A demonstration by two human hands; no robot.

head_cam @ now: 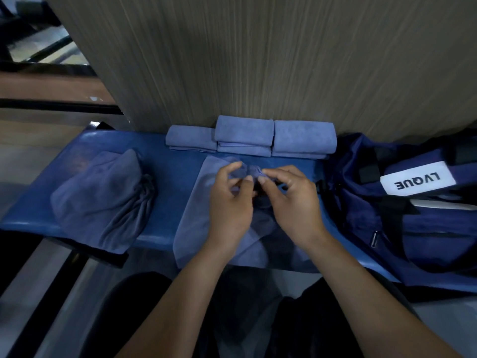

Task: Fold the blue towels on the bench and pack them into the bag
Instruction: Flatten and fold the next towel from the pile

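Both hands, left and right, pinch the towel edge, squaring it; stacks wait at twelve o'clock.

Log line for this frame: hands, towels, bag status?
left hand + right hand: pinching towel edge | folded towels: by wall | crumpled towel: left | bag: right, unpacked

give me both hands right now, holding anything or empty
Left hand: fingers pinched shut on the unfolded towel.
Right hand: fingers pinched shut on the same towel.
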